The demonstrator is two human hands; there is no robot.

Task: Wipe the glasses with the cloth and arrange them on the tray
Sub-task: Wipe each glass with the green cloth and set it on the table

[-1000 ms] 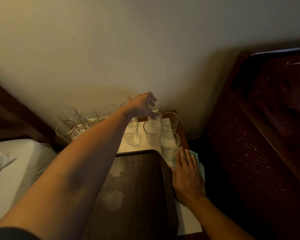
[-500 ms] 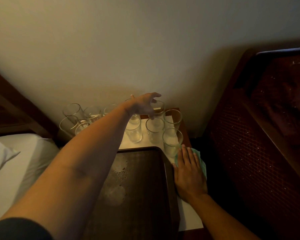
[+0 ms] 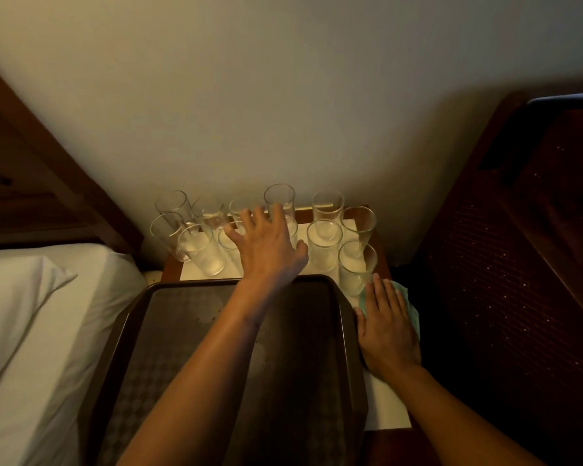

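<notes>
In the head view at least eleven glasses [image 3: 323,243] stand on the counter [image 3: 388,408] behind one tray [image 3: 348,331], the left grip [image 3: 266,243], pinching a back glass a second ago, now spread open at the middle ones, the right grip [image 3: 386,334] flat on the one cloth [image 3: 413,314].

The left arm [image 3: 216,358] is bare and reaches forward, running from the lower left up toward the centre. The left hand [image 3: 270,243] is palm down, its fingers [image 3: 249,220] spread and nearly straight, and its thumb [image 3: 302,247] is splayed out to the right. The right forearm [image 3: 451,408] comes in from the lower right. The right hand [image 3: 387,327] lies flat, palm down, with its fingers [image 3: 381,290] straight, close together and pointing forward. The two hands are apart, with the left one farther forward.
</notes>
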